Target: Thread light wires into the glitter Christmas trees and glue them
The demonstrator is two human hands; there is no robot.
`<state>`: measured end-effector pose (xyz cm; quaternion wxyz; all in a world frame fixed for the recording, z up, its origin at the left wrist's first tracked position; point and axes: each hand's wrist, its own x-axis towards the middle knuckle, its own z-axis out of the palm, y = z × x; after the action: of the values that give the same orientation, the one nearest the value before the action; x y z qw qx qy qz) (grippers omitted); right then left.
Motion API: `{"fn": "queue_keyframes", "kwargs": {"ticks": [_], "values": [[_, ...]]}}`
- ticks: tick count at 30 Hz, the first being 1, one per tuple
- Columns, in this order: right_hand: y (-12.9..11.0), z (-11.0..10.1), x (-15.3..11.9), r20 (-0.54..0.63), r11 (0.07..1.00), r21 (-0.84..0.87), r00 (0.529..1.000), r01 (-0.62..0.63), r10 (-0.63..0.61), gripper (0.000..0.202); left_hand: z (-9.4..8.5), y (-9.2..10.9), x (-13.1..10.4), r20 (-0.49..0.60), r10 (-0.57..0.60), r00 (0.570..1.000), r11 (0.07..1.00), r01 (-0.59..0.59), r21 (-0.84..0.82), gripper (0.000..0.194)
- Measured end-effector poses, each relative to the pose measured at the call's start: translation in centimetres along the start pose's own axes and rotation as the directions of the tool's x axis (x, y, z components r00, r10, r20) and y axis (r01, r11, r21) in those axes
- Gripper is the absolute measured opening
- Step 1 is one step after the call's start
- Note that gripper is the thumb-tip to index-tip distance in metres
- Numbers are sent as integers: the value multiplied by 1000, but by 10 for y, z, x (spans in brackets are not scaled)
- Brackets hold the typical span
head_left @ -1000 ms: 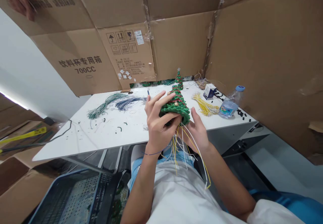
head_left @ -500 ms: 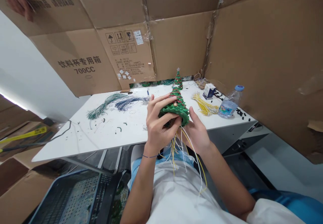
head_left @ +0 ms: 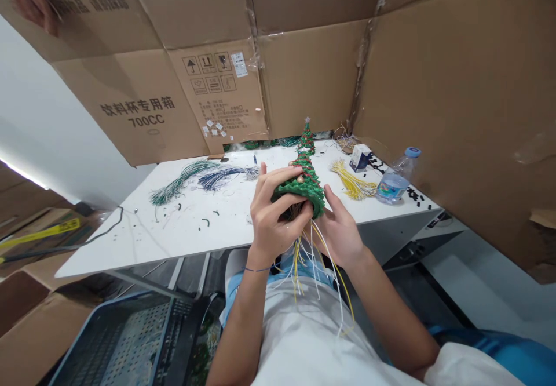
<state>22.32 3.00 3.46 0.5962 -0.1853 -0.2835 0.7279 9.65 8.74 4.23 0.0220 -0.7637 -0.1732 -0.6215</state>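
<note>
A small green Christmas tree with red and gold trim is tilted in front of me, its hollow base turned toward my body. My left hand grips the rim of the base, thumb inside and fingers over the outside. Yellow and white wires hang from the base toward my lap. My right hand is closed at the underside, against the base and wires; most of its fingers are hidden, so I cannot tell exactly what they pinch. Behind stands another tree with a star on top.
Green wires, blue wires and yellow wires lie bundled on the white table. A water bottle and small box are at right. Cardboard walls the back. A blue basket sits lower left; another person's hand shows upper left.
The hands and tree hold almost the same pose. The loose wire ends have swung slightly left.
</note>
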Motion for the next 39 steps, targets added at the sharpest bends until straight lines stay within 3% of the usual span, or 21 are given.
{"fn": "queue_keyframes", "kwargs": {"ticks": [39], "values": [[3, -3, -2, 13, 1000, -27, 1000, -12, 13, 64, -3, -1, 1, 5, -7, 1000, 999, 7, -33, 14]]}}
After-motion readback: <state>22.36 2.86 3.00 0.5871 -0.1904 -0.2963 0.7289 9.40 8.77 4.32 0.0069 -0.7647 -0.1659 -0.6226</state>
